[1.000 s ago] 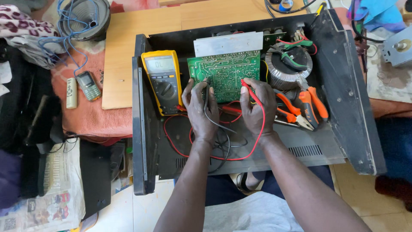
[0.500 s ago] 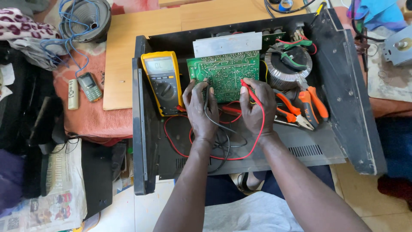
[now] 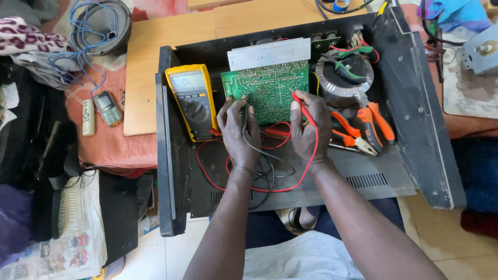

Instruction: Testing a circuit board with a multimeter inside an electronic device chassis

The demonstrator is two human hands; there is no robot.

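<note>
My left hand (image 3: 238, 132) grips a black test probe whose tip touches the lower left edge of a green circuit board (image 3: 267, 88). A red test probe (image 3: 302, 107) is held in my right hand (image 3: 311, 129), its tip on the board's lower right part. The board lies inside an open black metal chassis (image 3: 410, 109). Red and black leads (image 3: 259, 176) loop from both probes to a yellow multimeter (image 3: 192, 101) lying to the left of the board.
A round toroidal transformer (image 3: 345, 78) sits right of the board, with orange-handled pliers (image 3: 371, 124) below it. A wooden board (image 3: 155, 57) lies behind. A small phone (image 3: 107, 108) and remote (image 3: 88, 117) rest on red cloth at left; newspaper (image 3: 72, 233) is lower left.
Both hands keep the probes on the board; the probe tips have hardly shifted. The view has nudged slightly.
</note>
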